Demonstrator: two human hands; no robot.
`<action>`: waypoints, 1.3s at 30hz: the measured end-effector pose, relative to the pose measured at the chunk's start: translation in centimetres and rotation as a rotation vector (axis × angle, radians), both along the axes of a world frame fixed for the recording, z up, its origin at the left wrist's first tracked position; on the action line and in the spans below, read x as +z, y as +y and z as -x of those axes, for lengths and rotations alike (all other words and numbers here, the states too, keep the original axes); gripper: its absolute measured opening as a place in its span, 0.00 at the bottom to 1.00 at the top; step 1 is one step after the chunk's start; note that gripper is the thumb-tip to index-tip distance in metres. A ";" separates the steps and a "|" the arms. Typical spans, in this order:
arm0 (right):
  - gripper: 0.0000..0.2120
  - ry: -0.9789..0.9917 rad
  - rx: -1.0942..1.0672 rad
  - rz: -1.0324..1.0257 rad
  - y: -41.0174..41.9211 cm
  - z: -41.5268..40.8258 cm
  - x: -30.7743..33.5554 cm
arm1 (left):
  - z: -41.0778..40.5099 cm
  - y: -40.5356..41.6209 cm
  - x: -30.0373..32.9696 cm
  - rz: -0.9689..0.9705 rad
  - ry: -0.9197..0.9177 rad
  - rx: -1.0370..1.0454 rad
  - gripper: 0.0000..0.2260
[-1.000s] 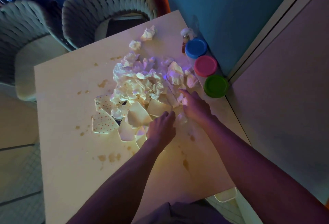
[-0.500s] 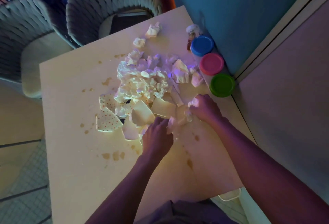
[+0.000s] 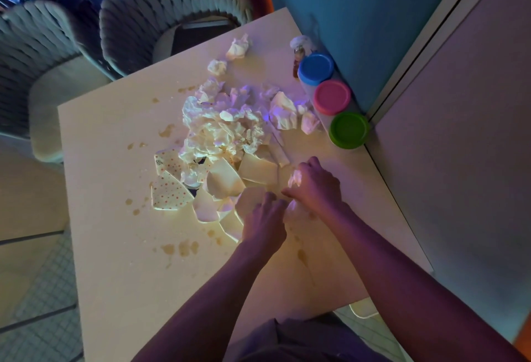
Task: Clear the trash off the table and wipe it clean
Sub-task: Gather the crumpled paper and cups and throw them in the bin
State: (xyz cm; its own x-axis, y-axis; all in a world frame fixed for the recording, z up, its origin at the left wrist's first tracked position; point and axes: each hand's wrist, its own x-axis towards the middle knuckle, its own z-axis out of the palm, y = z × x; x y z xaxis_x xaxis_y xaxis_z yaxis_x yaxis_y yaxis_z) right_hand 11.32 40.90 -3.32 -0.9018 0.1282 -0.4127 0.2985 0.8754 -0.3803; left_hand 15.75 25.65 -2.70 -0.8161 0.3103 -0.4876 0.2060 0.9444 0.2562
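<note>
no readable text, labels, brands or numbers on anything

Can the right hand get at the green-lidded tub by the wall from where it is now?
Probably yes: the right hand grips a tissue wad, and bare table lies between it and the green-lidded tub; nothing blocks the way.

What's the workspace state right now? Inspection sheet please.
Surface: pale table, brown spill stains scattered on it.
Job's things: heap of crumpled tissues; torn polka-dot paper pieces; two loose tissue balls at the far side.
Clutter: three tubs by the wall with blue lid, pink lid, green lid; small bottle behind them.
Hands: right hand grips a tissue wad; left hand at the scraps, grip unclear.
Cables: nothing seen.
Surroundings: two woven chairs, blue wall.
</note>
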 end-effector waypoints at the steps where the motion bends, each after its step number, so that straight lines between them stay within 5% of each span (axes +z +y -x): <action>1: 0.29 0.006 0.015 -0.013 -0.2 0.0 -0.2 | 0.0 0.2 -0.1 -0.011 0.012 0.003 0.23; 10: 0.16 0.121 0.052 0.021 -0.6 -0.7 -0.6 | -1.3 0.0 0.4 -0.087 0.049 0.025 0.11; 19: 0.06 0.287 -0.255 0.347 -0.7 -2.6 0.6 | -2.8 -1.1 3.5 -0.171 0.055 0.212 0.10; 24: 0.05 0.174 -0.509 0.598 -1.2 -5.1 1.8 | -3.5 -2.3 3.9 -0.223 0.082 0.255 0.11; 33: 0.08 -0.050 -0.902 1.091 -3.4 -10.3 3.6 | -5.3 -4.7 5.1 -0.299 0.064 0.256 0.25; 39: 0.28 -0.052 -0.940 1.081 -5.1 -13.9 4.9 | -7.1 -6.9 5.9 -0.365 0.037 0.191 0.27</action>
